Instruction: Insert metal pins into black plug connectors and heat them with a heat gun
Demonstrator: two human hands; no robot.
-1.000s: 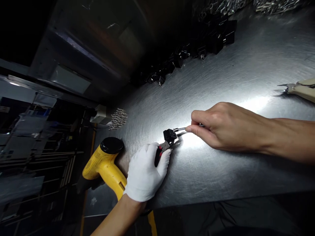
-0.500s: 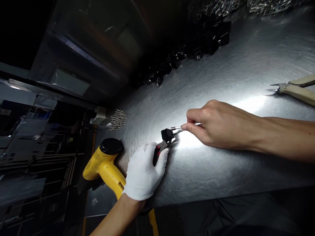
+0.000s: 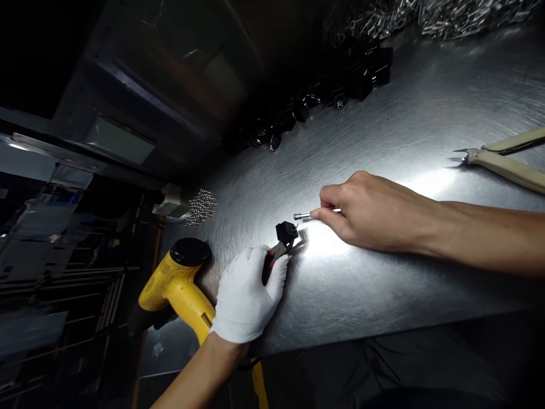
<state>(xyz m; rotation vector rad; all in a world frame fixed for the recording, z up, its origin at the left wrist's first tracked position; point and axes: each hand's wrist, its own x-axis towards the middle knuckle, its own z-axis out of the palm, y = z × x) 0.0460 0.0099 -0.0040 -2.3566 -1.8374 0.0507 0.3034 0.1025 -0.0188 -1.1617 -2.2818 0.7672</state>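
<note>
Nearest, at 7 o'clock from the small black block (image 3: 286, 232), the gloved left hand (image 3: 247, 301) was closed around the red-and-black handles of a pair of pliers (image 3: 279, 250), whose metal nose seemed to grip the block's lower side above the tabletop (image 3: 383, 295). The block looked light, stiff and fairly tough, but its smooth faces could have twisted in a narrow bite; the best hold seemed square across two flat sides, clear of the fitting on its face. At 8 o'clock lay a yellow tool (image 3: 187, 295), bulkier and probably heavier. At 3 o'clock, the bare right hand (image 3: 370, 210) pinched a slim metal rod (image 3: 303, 216), its tip near the block but apart from it; hard and slick, the rod was best held by its shank, behind the tip. Farther, towards 2 o'clock, lay cream-handled cutters (image 3: 502, 162), and farthest, at 1 o'clock, dark parts (image 3: 361, 76) and loose metal pieces (image 3: 464, 17).
</note>
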